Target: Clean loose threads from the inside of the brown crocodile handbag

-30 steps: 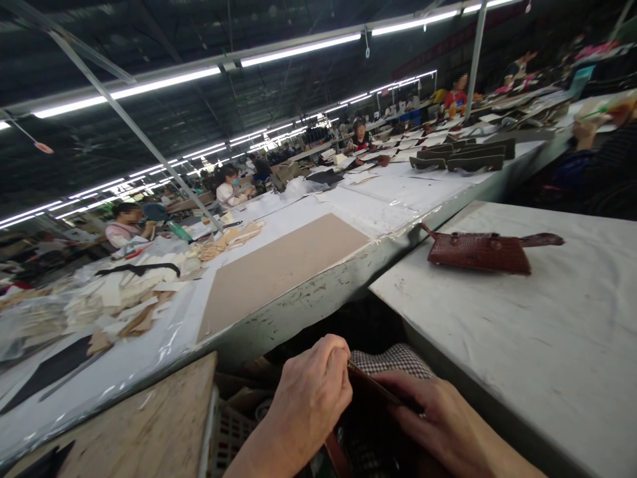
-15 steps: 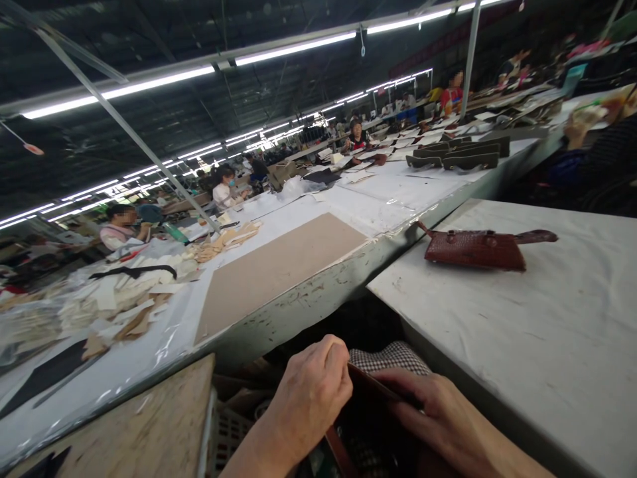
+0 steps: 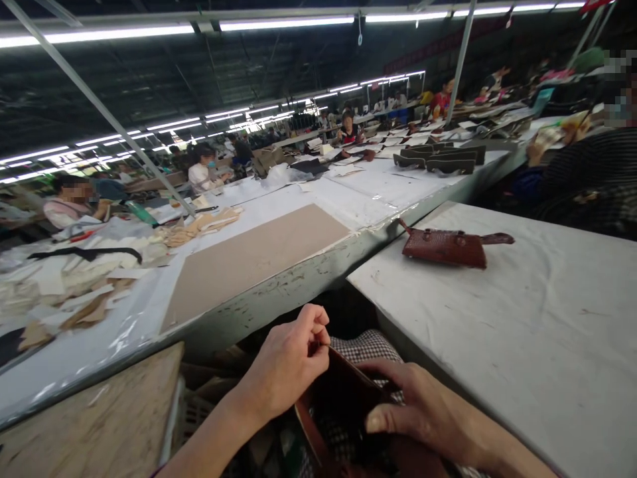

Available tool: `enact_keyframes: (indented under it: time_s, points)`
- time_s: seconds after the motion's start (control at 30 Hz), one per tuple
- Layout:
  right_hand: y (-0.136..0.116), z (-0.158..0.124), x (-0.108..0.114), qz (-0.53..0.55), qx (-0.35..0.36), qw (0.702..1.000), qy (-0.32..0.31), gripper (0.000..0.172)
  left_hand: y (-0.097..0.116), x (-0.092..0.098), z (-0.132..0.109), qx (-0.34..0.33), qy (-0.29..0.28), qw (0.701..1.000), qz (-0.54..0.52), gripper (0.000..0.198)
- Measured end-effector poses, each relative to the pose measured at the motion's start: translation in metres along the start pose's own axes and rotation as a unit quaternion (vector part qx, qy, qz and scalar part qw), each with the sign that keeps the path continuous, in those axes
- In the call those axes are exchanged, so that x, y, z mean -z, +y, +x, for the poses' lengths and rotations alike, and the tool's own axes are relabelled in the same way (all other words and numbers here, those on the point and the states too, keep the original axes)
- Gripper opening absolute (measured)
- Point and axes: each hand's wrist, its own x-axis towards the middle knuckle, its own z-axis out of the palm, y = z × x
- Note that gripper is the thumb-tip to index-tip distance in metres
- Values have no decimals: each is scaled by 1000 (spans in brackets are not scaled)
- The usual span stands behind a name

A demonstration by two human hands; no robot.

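A dark brown leather piece, looking like an open bag body (image 3: 343,385), is held low over my lap. My left hand (image 3: 293,358) pinches its upper edge, fingers curled together. Along its right side my right hand (image 3: 413,408) grips the wall, thumb toward me and fingers behind. The lower part of the leather sinks into shadow and is hard to make out. A brown crocodile-patterned leather bag piece (image 3: 444,249) with a strap at each end lies on the white table to the right, apart from both hands.
The white-topped table (image 3: 537,318) is close on my right. Ahead runs a long worktable with a beige board (image 3: 259,255), scraps (image 3: 89,309) and dark olive pieces (image 3: 450,162). A wooden board (image 3: 94,411) stands lower left. Checked fabric (image 3: 368,345) covers my lap; a co-worker (image 3: 587,166) sits at right.
The view has turned slightly and levelled, so the tables sit further left. My left hand has lifted a little with the leather edge, and the right thumb now shows on the near side.
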Motion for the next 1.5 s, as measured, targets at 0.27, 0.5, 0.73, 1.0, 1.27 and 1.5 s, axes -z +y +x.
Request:
enact_keyframes:
  time_s: [0.27,0.5,0.73,1.0,1.27,1.5]
  points:
    - [-3,14,-15,-309,-14,950,42,19,-3,-1,2,9,2,1000,7,19]
    - [6,12,-19,-178,71,978,86,38,-7,0,5,8,-5,1000,-7,13]
    - [-3,9,-12,-168,62,984,16,44,-7,-5,-1,4,-2,1000,-13,18]
    - [-7,26,-8,-170,86,981,30,42,2,-5,-5,-12,-2,1000,-15,19]
    - [17,2,31,201,-15,964,-174,55,0,-2,2,-25,-3,1000,3,20]
    - [54,2,39,255,-24,966,41,37,0,1,3,-17,-15,1000,-7,19]
